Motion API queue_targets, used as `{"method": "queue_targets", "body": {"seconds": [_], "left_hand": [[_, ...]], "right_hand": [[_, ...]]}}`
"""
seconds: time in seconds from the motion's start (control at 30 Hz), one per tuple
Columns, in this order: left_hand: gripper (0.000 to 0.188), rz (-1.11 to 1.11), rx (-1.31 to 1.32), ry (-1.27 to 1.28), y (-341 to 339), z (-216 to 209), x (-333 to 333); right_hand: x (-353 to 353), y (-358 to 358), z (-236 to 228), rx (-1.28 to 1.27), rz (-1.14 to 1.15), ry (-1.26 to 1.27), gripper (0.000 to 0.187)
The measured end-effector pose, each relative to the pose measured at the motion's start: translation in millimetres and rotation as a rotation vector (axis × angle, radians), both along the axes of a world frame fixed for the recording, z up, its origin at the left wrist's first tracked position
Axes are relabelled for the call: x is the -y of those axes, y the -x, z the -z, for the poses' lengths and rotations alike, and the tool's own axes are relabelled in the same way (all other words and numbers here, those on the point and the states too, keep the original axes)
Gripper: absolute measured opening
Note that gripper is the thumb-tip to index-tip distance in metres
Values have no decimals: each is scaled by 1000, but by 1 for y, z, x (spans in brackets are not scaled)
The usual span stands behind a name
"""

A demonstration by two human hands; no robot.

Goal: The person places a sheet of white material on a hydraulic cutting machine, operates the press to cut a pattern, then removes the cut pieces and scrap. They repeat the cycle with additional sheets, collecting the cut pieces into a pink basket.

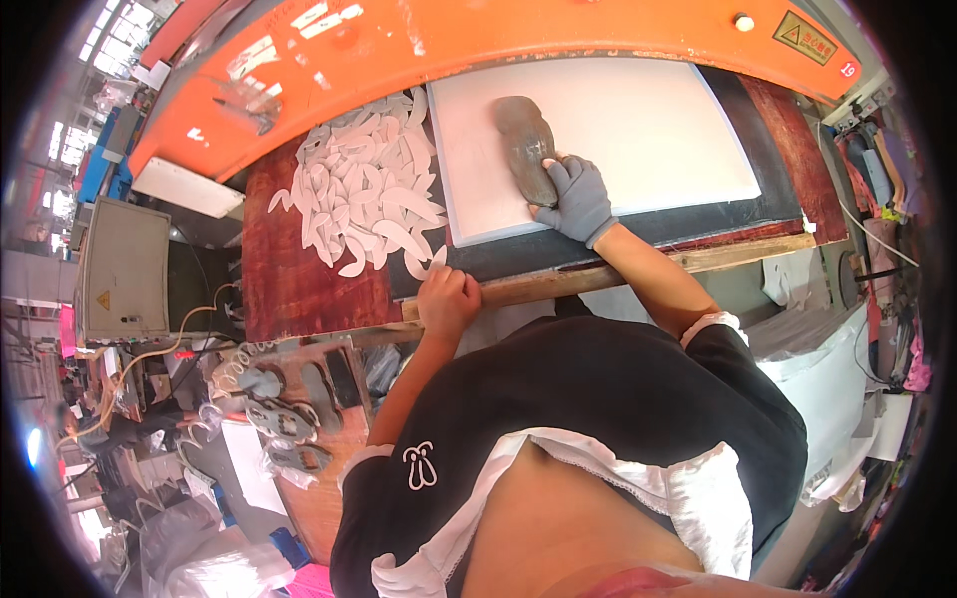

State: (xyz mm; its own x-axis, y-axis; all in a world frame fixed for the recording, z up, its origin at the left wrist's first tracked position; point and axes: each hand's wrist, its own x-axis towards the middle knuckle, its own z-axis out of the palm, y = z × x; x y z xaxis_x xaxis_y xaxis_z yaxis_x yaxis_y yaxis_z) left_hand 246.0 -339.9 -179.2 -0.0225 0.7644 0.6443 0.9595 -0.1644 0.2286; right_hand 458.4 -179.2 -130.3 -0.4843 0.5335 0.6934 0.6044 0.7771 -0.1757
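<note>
On the white sheet lies a dark grey, sole-shaped block that looks like a cutting die. My right hand, in a grey glove with bare fingertips, grips the near end of this block. My bare left hand is closed at the table's front edge. A small white cut piece sticks up at its thumb and fingertips. Just beyond it spreads a heap of pale crescent-shaped cut pieces, left of the sheet. What lies inside the left fist is hidden.
An orange machine beam spans the far side of the table. A wooden strip runs along the front edge. Sandals rest on a lower wooden board at left, near a grey metal cabinet. White wrapped material stands at right.
</note>
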Motion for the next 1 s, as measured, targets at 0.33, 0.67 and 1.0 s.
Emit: {"method": "queue_targets", "body": {"seconds": [0.33,0.67,1.0], "left_hand": [[21,-47,11,30,103,1,-138],[22,-148,-29,141,165,-8,-276],[17,-86,-69,98,175,-11,-281]], "right_hand": [[-148,-76,-7,-417,361,-40,38],[-343,-214,-72,-1001,474,355,42],[-238,-67,17,210,220,253,27]]}}
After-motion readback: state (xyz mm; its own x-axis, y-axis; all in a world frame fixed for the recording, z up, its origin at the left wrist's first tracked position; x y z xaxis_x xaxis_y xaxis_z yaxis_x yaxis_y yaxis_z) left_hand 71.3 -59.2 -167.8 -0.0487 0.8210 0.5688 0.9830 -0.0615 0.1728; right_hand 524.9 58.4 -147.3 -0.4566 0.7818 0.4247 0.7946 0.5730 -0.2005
